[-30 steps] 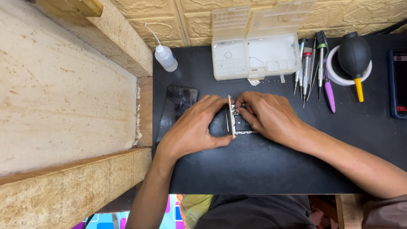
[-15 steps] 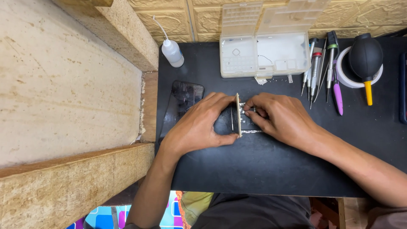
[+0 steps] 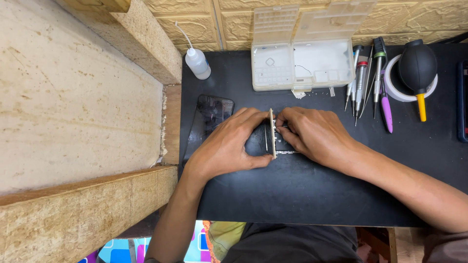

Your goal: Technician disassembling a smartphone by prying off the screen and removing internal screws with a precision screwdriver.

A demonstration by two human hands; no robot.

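Your left hand [image 3: 229,146] curls around a thin frame [image 3: 271,132] that stands on edge on the black mat [image 3: 302,190], thumb and fingers closed on it from the left side. Your right hand [image 3: 312,134] sits just across the frame, touching it, with its fingertips pinched together on a small part against the frame's right face; what that part is I cannot tell, it is too small and half hidden. Just beyond your left knuckles lies a dark phone panel [image 3: 210,114], flat on the mat. Farther out from that hand stands a squeeze bottle [image 3: 197,62]. Ahead of your right hand, well apart, is an open parts box [image 3: 302,63]. To the outside of your right wrist lie several screwdrivers [image 3: 363,78], a tape roll [image 3: 392,83] and a black blower [image 3: 418,65] resting on it
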